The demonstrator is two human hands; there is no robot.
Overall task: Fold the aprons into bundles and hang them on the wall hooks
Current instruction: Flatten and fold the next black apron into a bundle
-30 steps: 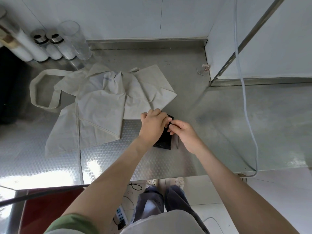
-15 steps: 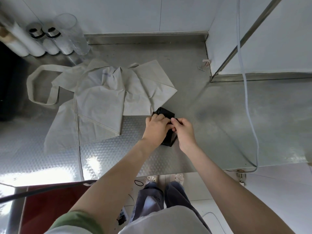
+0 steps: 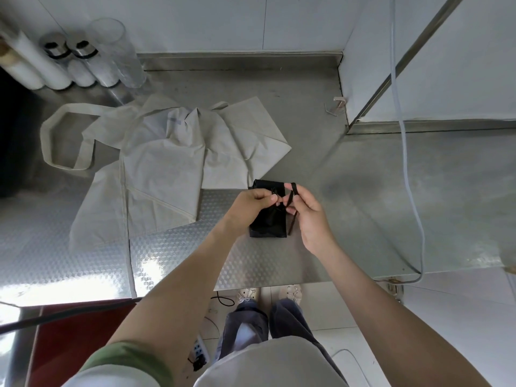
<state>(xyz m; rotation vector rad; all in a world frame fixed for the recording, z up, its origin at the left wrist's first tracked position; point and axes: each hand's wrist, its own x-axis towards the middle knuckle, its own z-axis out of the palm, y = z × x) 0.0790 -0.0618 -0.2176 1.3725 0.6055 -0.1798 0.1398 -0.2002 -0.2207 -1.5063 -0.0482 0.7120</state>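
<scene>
**Change since half a second ago:** the two hands, then pressed together over the bundle, are now drawn slightly apart. A loop of black strap [image 3: 292, 195] is raised between them, and more of the bundle is uncovered.

**Black apron bundle** [image 3: 268, 223]: folded to a compact oblong and placed at the steel counter [image 3: 391, 205], just beside the near corner of the beige apron. Whether it rests flat or is slightly lifted cannot be told.

**Left hand** [image 3: 250, 203]: fingers are curled and the strap is pinched at the bundle's upper middle, where a knot appears to be forming.

**Right hand** [image 3: 311, 219]: the loop is pinched between thumb and forefinger, with the other fingers loosely bent. A strap tail hangs past the bundle's right edge.

**Beige apron** [image 3: 167, 169]: spread unfolded on the counter, not yet bundled.

**Wall hook** [image 3: 339, 103]: small, set at the back corner, with nothing hung on it.

**Hazards, as judged:**
- The strap is thin, so it may be lost from either pinch while tension is applied.
- No palm is pressed on the bundle, so a sideways pull may drag it or loosen its folds.
- If the loop is drawn fully through, nothing may be left to hang on a hook.
- A slack knot may let the bundle fall open once it is lifted.
</scene>
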